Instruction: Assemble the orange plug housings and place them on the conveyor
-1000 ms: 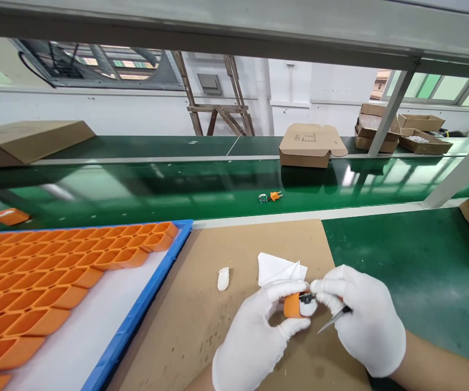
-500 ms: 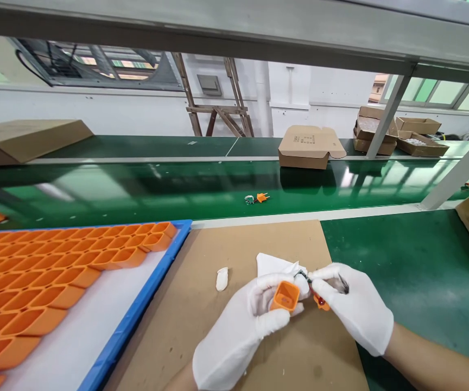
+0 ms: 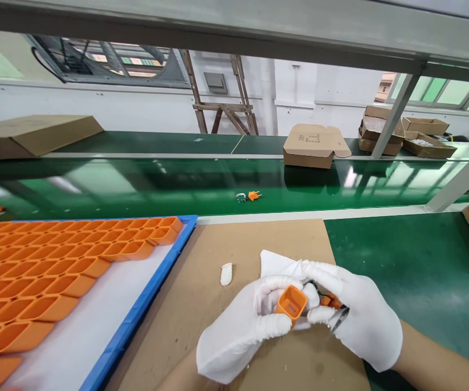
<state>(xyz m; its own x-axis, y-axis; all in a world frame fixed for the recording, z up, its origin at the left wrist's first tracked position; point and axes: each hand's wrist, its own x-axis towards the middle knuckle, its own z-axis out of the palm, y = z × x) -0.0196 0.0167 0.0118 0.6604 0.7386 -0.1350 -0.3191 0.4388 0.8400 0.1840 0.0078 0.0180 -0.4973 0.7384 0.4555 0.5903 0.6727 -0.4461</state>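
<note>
White-gloved, my left hand [image 3: 245,328] is closed around a small orange plastic housing [image 3: 292,302], its open square mouth facing me. My right hand [image 3: 352,307], also gloved, is curled close against the left fingertips. A pair of dark metal tweezers [image 3: 339,319] pokes out of the right palm. Between the hands shows an orange plug piece [image 3: 329,301] with dark wires, partly covered by the right fingers. Whatever the fingertips pinch on the wires is hidden. Behind the hands lies a white sheet-like piece [image 3: 274,263], and a small white oval piece [image 3: 226,274] rests on the cardboard [image 3: 210,326].
To the left, a blue-edged tray [image 3: 137,304] holds rows of orange housings [image 3: 67,285]. A wired orange plug [image 3: 254,195] with a small circuit board [image 3: 241,197] lies on the green belt [image 3: 169,190]. Cardboard boxes [image 3: 314,144] stand behind. A slanted metal post [image 3: 454,179] rises at right.
My right hand has turned and closed in on the left hand, its fingers now over the wires. The tweezers point downward now. The plug on the belt has moved left.
</note>
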